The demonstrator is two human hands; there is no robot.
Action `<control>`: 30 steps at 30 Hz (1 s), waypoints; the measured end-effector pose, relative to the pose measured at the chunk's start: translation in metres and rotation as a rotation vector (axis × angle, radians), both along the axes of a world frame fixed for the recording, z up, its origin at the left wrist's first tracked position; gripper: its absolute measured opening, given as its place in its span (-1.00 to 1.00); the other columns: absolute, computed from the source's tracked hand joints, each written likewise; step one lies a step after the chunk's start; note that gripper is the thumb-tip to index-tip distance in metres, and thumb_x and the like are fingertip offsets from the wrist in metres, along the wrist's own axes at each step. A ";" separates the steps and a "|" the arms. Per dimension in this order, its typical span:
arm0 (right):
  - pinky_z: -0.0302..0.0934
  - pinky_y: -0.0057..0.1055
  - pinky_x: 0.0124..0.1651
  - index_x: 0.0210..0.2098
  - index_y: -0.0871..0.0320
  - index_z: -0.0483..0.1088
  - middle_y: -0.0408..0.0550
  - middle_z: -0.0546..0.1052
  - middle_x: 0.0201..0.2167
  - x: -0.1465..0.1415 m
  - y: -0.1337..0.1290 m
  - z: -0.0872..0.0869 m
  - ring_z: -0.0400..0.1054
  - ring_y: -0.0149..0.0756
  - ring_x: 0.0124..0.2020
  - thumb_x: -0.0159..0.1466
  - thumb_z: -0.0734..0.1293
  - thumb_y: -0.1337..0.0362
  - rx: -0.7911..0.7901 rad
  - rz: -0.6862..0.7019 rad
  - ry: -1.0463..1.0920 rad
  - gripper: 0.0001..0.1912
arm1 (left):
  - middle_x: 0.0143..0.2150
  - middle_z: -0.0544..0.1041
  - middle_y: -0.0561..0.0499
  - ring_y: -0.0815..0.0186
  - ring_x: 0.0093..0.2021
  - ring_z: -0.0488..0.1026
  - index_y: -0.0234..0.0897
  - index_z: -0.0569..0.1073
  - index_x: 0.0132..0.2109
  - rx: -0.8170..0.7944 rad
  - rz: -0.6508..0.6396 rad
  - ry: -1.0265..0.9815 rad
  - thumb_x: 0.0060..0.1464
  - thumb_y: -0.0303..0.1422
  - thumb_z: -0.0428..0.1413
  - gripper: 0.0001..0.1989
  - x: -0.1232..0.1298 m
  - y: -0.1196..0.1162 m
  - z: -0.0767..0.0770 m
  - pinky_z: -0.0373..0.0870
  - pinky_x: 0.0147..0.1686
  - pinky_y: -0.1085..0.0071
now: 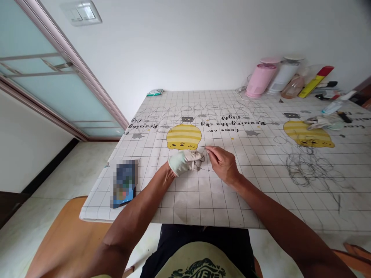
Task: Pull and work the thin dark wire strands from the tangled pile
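My left hand (187, 162) wears a pale glove with grey fingertips, and its fingers are closed together over the middle of the table. Close beside it on the right, my bare right hand (223, 162) pinches with thumb and forefinger. A thin dark strand, like thread or fine wire, shows faintly between the two hands; its ends are hidden in the fingers. To the right, a loose tangle of similar dark strands (304, 166) lies spread on the tablecloth (255, 154). Farther back on that side rests another pale glove (319, 122).
A phone-like blue item (124, 185), partly blurred, lies near the left edge. A small packet (155, 92) sits at the back-left corner. Along the wall stand a pink cylinder (261, 80), a white one (282, 75), a bottle (292, 87) and a yellow-red box (315, 82).
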State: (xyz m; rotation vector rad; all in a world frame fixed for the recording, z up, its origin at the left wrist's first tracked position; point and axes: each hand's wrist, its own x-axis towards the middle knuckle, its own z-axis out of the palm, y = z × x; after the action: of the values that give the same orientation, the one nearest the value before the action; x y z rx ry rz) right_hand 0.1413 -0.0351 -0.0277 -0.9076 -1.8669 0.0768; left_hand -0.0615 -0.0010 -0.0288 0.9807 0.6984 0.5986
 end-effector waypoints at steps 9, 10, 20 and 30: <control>0.36 -0.40 -0.33 -0.14 0.09 0.50 -0.08 0.66 -0.31 -0.007 -0.002 -0.002 0.51 -0.33 -0.41 0.47 0.30 0.34 -0.073 -0.084 0.018 -0.88 | -0.58 0.41 0.07 0.37 -0.56 0.34 -0.35 0.55 -0.31 -0.058 -0.024 0.043 0.00 -0.06 0.40 -0.59 0.001 -0.001 -0.001 0.29 -0.41 0.35; 0.35 -0.41 -0.35 -0.14 0.10 0.49 -0.09 0.66 -0.33 -0.007 -0.002 -0.003 0.49 -0.34 -0.43 0.47 0.30 0.33 -0.085 -0.094 0.018 -0.89 | -0.59 0.39 0.08 0.37 -0.57 0.33 -0.35 0.55 -0.32 -0.057 -0.022 0.042 0.00 -0.06 0.40 -0.59 0.002 -0.001 0.001 0.29 -0.42 0.34; 0.33 -0.42 -0.35 -0.12 0.12 0.48 -0.10 0.63 -0.39 -0.001 0.002 0.001 0.48 -0.34 -0.45 0.48 0.29 0.35 0.084 -0.141 -0.066 -0.90 | -0.61 0.38 0.11 0.43 -0.57 0.29 -0.37 0.55 -0.31 -0.059 0.003 -0.038 -0.10 -0.10 0.48 -0.56 0.006 -0.003 0.015 0.28 -0.43 0.38; 0.28 -0.42 -0.39 -0.18 0.10 0.49 -0.14 0.60 -0.43 0.003 0.007 0.001 0.43 -0.37 -0.50 0.45 0.30 0.32 0.032 -0.247 0.018 -0.88 | -0.48 0.50 -0.02 0.38 -0.51 0.36 -0.41 0.61 -0.16 -0.018 0.114 -0.019 0.04 0.12 0.33 -0.41 0.002 0.002 0.012 0.29 -0.40 0.37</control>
State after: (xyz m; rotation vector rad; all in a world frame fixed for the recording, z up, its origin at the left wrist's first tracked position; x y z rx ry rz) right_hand 0.1438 -0.0283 -0.0267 -1.1044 -1.7213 -0.0955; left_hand -0.0599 0.0011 -0.0169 0.9221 0.7450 0.6993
